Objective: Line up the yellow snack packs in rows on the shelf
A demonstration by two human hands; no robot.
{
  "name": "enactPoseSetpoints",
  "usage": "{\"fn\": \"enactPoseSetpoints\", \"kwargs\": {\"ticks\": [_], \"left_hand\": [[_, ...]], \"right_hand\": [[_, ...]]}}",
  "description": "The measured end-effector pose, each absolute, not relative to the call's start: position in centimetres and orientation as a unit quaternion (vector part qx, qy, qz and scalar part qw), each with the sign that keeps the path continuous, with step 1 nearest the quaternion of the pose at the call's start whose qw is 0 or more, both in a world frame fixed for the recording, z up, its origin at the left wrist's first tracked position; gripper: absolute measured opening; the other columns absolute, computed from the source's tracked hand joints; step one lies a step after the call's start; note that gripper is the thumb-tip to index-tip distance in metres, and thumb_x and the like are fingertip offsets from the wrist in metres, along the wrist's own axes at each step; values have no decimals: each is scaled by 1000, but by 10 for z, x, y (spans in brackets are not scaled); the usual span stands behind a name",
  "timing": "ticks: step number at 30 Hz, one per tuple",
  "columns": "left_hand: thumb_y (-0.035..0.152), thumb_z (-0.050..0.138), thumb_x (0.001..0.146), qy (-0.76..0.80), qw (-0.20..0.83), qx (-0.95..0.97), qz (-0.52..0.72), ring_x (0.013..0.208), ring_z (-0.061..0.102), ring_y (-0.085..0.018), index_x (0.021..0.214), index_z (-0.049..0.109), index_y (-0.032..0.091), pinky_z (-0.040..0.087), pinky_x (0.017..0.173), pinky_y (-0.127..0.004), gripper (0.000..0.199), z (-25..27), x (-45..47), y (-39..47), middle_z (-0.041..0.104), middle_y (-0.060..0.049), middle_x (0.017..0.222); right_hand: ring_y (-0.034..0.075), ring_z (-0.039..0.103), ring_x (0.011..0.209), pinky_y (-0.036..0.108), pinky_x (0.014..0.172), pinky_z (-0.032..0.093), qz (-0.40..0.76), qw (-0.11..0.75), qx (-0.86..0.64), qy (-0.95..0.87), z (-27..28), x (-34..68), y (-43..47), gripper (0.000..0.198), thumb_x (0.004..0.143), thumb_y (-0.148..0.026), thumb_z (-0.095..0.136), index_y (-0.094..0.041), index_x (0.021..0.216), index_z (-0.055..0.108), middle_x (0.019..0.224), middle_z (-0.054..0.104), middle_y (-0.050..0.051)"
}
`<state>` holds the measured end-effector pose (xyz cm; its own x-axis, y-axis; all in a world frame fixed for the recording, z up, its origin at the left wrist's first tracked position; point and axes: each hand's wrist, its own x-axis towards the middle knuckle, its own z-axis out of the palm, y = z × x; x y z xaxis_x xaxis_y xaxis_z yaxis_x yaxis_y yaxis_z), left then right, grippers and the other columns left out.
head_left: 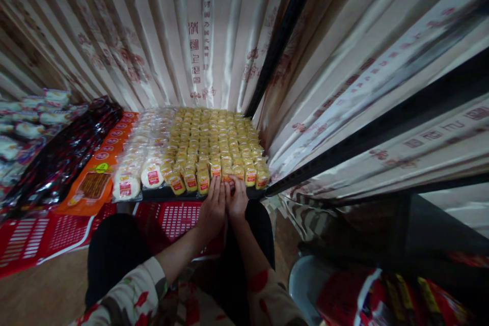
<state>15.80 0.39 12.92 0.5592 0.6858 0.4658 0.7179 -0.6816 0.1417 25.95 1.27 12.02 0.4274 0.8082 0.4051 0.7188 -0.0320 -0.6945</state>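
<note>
Rows of small yellow snack packets [214,137] in clear wrappers with red labels stand packed on a dark shelf. My left hand [213,209] reaches to the front row, its fingers stretched out and resting against the packets. Right beside it, touching it, my right hand [237,198] has its fingertips bent around a front yellow packet, which they partly cover. To the left of the yellow rows stand white round snacks [153,175] in clear wrappers with red labels.
An orange snack bag [89,188], dark glossy packs [49,163] and white packets [26,130] lie farther left. Red baskets [179,219] sit below the shelf edge. Printed curtains [153,35] and black metal posts [284,35] enclose the back and right. Red packages [351,298] lie lower right.
</note>
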Motion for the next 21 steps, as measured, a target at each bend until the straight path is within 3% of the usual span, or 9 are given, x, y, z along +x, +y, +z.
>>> {"fn": "enactPoseSetpoints", "kwargs": {"ticks": [5,12,21], "left_hand": [[6,32,86,-385,7,-880,-278,136,20,-30,127,38,-3,39,102,-47,43,132,153,-1,38,-27,136],[6,39,82,-517,-90,-773,-357,117,46,-25,121,49,13,47,92,-44,41,136,135,-21,45,-17,123],[6,38,82,-581,-175,-692,-390,111,50,-22,132,37,15,50,88,-39,51,141,139,-11,40,-15,125]], "right_hand": [[14,58,73,23,64,46,63,457,-708,-535,122,260,12,27,88,-32,42,-18,104,58,90,59,6],[13,57,71,24,64,46,60,462,-704,-537,123,259,12,26,88,-30,41,-17,105,58,83,57,4],[14,57,71,24,65,46,55,462,-709,-529,122,257,12,26,88,-31,41,-17,101,59,82,57,4]]}}
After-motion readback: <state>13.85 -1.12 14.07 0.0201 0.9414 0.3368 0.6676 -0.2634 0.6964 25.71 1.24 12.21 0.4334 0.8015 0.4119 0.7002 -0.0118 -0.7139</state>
